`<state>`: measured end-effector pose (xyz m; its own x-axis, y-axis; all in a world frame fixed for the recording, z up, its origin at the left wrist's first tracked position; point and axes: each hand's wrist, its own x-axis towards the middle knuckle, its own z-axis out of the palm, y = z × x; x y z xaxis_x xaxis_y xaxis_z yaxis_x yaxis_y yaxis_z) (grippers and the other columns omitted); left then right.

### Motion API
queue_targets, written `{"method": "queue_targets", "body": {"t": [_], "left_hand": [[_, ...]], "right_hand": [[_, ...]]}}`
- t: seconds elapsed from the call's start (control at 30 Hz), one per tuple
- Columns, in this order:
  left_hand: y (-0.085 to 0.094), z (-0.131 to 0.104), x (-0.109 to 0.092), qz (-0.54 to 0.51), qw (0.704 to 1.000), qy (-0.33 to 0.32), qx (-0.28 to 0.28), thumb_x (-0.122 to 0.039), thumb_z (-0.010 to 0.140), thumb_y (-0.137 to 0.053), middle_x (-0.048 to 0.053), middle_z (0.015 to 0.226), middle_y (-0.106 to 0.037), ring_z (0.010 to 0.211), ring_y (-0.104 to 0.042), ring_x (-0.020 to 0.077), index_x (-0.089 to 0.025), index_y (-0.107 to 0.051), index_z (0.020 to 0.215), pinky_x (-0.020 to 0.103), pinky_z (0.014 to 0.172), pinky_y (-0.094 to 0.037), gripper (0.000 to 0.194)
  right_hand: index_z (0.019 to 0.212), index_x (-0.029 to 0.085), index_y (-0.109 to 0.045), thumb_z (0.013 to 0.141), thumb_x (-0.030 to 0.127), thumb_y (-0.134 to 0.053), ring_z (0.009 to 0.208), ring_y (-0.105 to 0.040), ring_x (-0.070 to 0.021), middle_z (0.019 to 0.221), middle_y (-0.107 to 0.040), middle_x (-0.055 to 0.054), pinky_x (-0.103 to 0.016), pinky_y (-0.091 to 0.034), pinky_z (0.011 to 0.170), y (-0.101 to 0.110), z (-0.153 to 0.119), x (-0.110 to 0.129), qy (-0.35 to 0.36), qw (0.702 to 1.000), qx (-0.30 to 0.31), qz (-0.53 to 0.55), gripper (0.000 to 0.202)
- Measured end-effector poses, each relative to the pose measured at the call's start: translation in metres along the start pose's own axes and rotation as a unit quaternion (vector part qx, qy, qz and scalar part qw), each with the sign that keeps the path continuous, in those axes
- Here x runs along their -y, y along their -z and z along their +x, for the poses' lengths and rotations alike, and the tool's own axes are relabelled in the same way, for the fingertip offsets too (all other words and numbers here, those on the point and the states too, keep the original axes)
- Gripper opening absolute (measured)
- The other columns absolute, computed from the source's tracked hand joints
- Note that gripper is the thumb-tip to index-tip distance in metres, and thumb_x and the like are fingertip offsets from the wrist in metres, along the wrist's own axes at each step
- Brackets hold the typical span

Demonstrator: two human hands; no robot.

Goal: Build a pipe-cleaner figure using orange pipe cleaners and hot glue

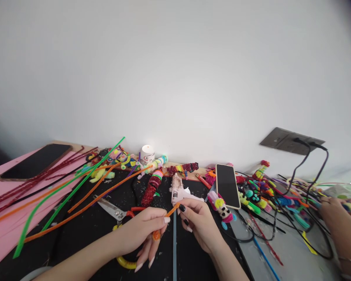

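- Your left hand (146, 230): thumb and forefinger pinched on an orange fuzzy stem (172, 210); lower fingers loosely extended, pale nails.
- Your right hand (199, 224): fingertips pinched on the stem's other end, dark nails showing.
- Orange fuzzy stem: short, spanning the gap between your two hands, above the black mat (84, 236); a thicker orange end shows beneath your left thumb.
- Glue gun (179, 193): pale, lying just beyond your right hand, partly covered by it.
- Scissors (114, 210): blades spread, lying beyond your left forearm; red handle partly behind your left hand.
- Dark red fuzzy roll (150, 191): banded pink and green near its top, between scissors and glue gun.
- Small figure (221, 207): spotted black and white, with yellow and pink parts, to the right of your right hand.
- Pale-cased phone (227, 185): just behind that figure.
- White cup (148, 154): near the wall.
- Green stems (21, 244): long, to your left, reaching over the pink sheet (2, 242).
- Dark phone (35, 162): on that sheet.
- Outlet plate (291, 141): on the wall at right, two black cords plugged in.
- Another person's hand (339, 222): far right, near colourful fuzzy pieces.
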<state>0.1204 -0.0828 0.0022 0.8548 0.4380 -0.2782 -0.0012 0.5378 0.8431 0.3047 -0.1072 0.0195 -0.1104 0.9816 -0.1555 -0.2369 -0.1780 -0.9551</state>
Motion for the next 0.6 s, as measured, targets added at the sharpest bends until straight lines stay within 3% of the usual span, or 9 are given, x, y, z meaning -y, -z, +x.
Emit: {"method": "queue_targets", "body": {"t": [0.33, 0.6], "left_hand": [[-0.0013, 0.0006, 0.0005, 0.012, 1.000, 0.001, -0.005, -0.043, 0.087, -0.041, -0.002, 0.041, -0.062, 0.018, -0.044, 0.0094, -0.020, -0.042, 0.073, 0.013, 0.020, -0.020, 0.027], [-0.0022, 0.0008, 0.0000, 0.018, 1.000, 0.005, -0.006, -0.043, 0.086, -0.042, -0.001, 0.039, -0.062, 0.017, -0.043, 0.0093, -0.019, -0.043, 0.072, 0.013, 0.020, -0.018, 0.028]], "right_hand": [[0.071, 0.014, -0.071, 0.071, 0.033, -0.076, 0.044, -0.029, -0.0043, 0.051, -0.044, 0.006, -0.017, -0.021, 0.037, 0.0006, 0.0004, -0.0015, -0.022, 1.000, -0.001, 0.013, 0.020], [0.070, 0.013, -0.070, 0.073, 0.034, -0.074, 0.042, -0.032, -0.0044, 0.049, -0.044, 0.006, -0.018, -0.023, 0.038, 0.0037, -0.0012, -0.0039, -0.001, 1.000, -0.001, -0.019, 0.021]]}}
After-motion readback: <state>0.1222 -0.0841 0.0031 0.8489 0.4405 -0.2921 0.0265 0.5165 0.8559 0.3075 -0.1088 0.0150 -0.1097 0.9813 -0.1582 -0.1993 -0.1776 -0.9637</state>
